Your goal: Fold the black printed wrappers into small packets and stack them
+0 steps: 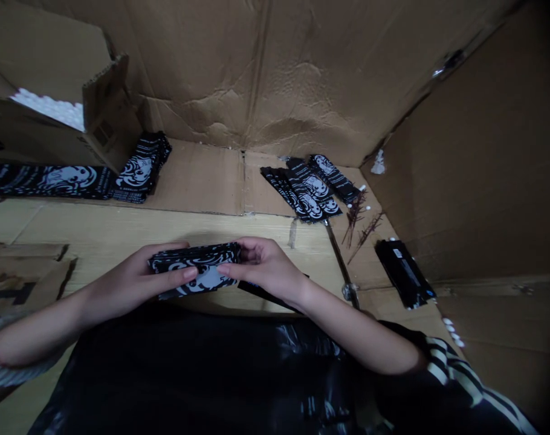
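Observation:
A thick stack of black printed packets (207, 276) with a pale swirling figure lies between my two hands, just above the table. My left hand (155, 272) grips its left end, thumb across the top face. On the right end, my right hand (261, 264) is closed with its thumb pressed on the print and its fingers behind. Under my right wrist, another dark flat packet (268, 294) lies partly hidden on the table. My lower fingers are hidden behind the stack.
An open cardboard box (39, 130) with small white pieces stands at the back left, near a packet pile (141, 169). Fanned packets (309, 190) lie back right, beside thin dark reddish sprigs (356, 220) and a black package (404, 273). Cardboard walls (474, 181) enclose the table.

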